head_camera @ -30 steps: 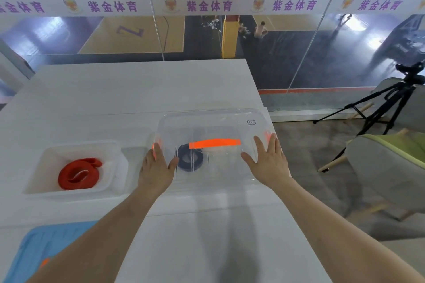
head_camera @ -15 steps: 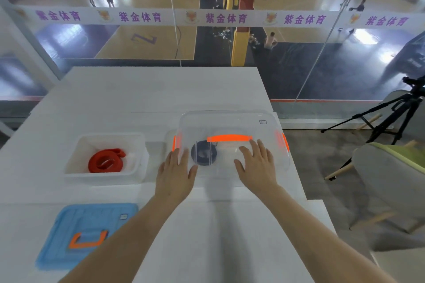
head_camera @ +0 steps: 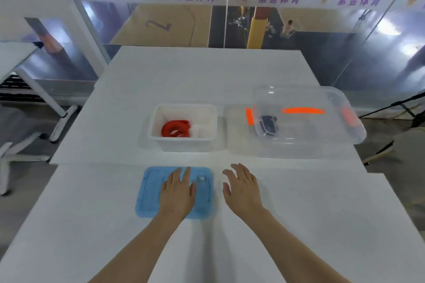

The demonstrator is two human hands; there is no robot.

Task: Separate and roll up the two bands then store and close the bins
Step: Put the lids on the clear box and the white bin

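Observation:
A rolled red band [head_camera: 175, 129] lies in the open white bin [head_camera: 158, 139] at the table's middle. To its right stands a clear bin [head_camera: 299, 145] with its clear lid [head_camera: 305, 96] on, orange handle and clips showing; a rolled dark band [head_camera: 268, 125] lies inside. A blue lid [head_camera: 149, 195] lies flat in front of the white bin. My left hand [head_camera: 178, 192] rests flat on the blue lid with straight fingers. My right hand [head_camera: 242, 187] hovers open just right of that lid, fingers spread, holding nothing.
The white table [head_camera: 207, 71] ends at a glass wall at the back. A seam runs across the table in front of the bins. A tripod [head_camera: 395, 104] and a chair stand off the right edge; another table's legs are at the left.
Both hands left the clear bin's lid and came back toward me and to the left. My left hand now lies on the blue lid. The view turned left.

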